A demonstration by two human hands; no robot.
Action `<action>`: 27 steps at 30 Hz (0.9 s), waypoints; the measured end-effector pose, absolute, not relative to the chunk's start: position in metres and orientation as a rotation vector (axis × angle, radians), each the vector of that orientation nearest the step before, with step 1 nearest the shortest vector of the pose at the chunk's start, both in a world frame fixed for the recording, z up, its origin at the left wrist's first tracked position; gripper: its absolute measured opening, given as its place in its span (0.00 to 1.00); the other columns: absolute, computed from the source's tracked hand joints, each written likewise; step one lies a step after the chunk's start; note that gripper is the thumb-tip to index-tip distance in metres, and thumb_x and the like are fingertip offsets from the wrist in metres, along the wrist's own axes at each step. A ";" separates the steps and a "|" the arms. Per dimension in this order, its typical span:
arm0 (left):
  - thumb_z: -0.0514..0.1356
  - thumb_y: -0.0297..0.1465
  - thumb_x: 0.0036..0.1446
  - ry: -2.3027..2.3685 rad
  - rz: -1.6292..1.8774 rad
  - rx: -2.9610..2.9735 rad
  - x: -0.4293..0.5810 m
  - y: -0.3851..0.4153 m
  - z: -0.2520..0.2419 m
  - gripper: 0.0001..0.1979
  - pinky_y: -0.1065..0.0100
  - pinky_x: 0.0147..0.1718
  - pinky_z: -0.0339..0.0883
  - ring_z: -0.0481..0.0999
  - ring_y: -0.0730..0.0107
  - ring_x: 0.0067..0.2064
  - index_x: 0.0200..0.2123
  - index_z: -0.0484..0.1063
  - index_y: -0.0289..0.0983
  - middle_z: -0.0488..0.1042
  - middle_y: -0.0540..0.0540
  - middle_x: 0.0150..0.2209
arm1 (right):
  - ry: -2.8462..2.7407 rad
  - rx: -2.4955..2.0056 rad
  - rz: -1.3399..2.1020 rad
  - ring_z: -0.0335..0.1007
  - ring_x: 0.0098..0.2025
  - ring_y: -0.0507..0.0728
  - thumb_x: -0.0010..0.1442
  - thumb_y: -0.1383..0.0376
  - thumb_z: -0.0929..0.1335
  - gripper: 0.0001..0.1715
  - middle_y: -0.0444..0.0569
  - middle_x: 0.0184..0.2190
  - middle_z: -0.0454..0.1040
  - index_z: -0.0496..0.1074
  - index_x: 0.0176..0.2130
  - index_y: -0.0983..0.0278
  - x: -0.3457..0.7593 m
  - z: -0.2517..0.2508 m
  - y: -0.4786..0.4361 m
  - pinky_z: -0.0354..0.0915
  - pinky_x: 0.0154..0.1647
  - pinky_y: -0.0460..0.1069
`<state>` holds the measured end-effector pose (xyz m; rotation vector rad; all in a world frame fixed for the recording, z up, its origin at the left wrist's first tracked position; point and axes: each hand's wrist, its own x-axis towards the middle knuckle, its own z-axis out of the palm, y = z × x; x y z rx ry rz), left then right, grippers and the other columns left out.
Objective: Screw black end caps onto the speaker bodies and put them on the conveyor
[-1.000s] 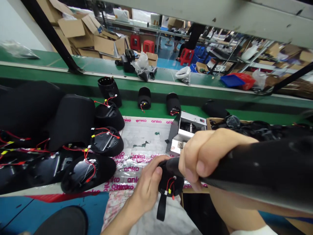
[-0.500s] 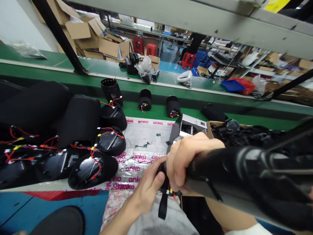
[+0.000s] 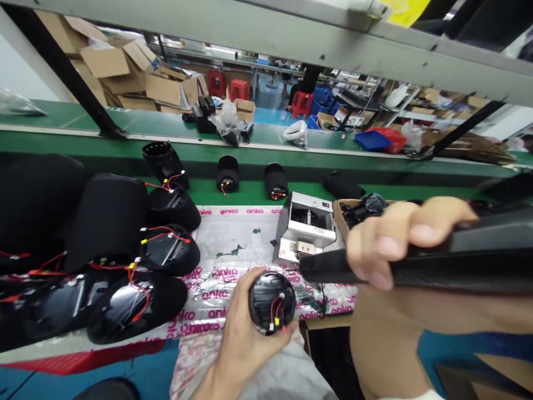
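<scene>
My left hand (image 3: pixel 239 328) is wrapped round a short black speaker housing (image 3: pixel 266 297), low in front of my lap. Its round end faces up toward me, with red wires and small white and yellow plugs on it. To the right, my right hand (image 3: pixel 387 236) grips a long black electric screwdriver (image 3: pixel 327 266), held almost level. The screwdriver's narrow end points left, by the front of a silver screw feeder (image 3: pixel 306 241); whether the two touch I cannot tell. The rest of the screwdriver runs off to the right, partly blurred.
Several black speaker bodies (image 3: pixel 112 216) with red wires crowd the left side. More housings (image 3: pixel 227 172) stand on the green bench (image 3: pixel 250 197) behind. A carton (image 3: pixel 343 216) of black parts lies right of the feeder. A grey beam (image 3: pixel 250 41) crosses above.
My right hand has moved up and right with the screwdriver, away from the housing in my left hand. The housing's wired end now shows fully. The view has shifted slightly right.
</scene>
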<state>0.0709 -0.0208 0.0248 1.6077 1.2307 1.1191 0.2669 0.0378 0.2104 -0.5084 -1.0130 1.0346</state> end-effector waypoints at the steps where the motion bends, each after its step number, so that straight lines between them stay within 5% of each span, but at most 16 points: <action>1: 0.79 0.45 0.53 1.196 1.097 1.603 0.064 -0.020 0.027 0.46 0.37 0.71 0.64 0.73 0.33 0.70 0.70 0.65 0.43 0.72 0.33 0.68 | -1.077 -0.535 0.911 0.73 0.17 0.52 0.59 0.46 0.81 0.24 0.47 0.25 0.80 0.85 0.32 0.65 0.275 0.212 0.037 0.68 0.14 0.47; 4: 0.64 0.59 0.67 1.002 0.949 1.563 0.040 0.001 0.043 0.36 0.43 0.71 0.64 0.71 0.34 0.71 0.68 0.73 0.44 0.73 0.35 0.68 | -1.206 -0.645 0.715 0.67 0.13 0.51 0.64 0.40 0.76 0.29 0.45 0.25 0.80 0.86 0.34 0.62 0.288 0.205 0.037 0.61 0.11 0.48; 7: 0.50 0.52 0.79 0.876 0.808 1.540 0.031 0.044 0.066 0.28 0.52 0.68 0.66 0.77 0.45 0.65 0.54 0.85 0.42 0.81 0.39 0.59 | -1.205 -0.699 0.746 0.69 0.14 0.54 0.61 0.28 0.70 0.43 0.51 0.23 0.81 0.87 0.32 0.64 0.289 0.182 0.045 0.63 0.13 0.50; 11: 0.55 0.48 0.78 0.502 0.535 1.566 0.052 0.093 0.082 0.24 0.57 0.62 0.71 0.83 0.49 0.56 0.47 0.88 0.40 0.87 0.40 0.51 | -1.255 -0.602 0.758 0.72 0.15 0.56 0.57 0.21 0.66 0.53 0.55 0.26 0.82 0.88 0.35 0.65 0.290 0.138 0.067 0.63 0.13 0.50; 15: 0.56 0.44 0.76 0.331 0.326 1.446 0.069 0.104 0.075 0.23 0.60 0.55 0.75 0.86 0.51 0.50 0.49 0.89 0.39 0.89 0.40 0.48 | -1.249 -0.569 0.820 0.69 0.14 0.55 0.53 0.22 0.70 0.52 0.55 0.25 0.81 0.86 0.33 0.67 0.297 0.109 0.082 0.62 0.10 0.49; 27: 0.58 0.40 0.71 0.387 0.441 1.259 0.068 0.091 0.060 0.21 0.62 0.50 0.75 0.86 0.54 0.45 0.45 0.89 0.33 0.89 0.37 0.45 | -1.078 -0.656 1.146 0.65 0.10 0.53 0.57 0.23 0.69 0.50 0.54 0.22 0.82 0.87 0.32 0.66 0.311 0.120 0.072 0.59 0.08 0.47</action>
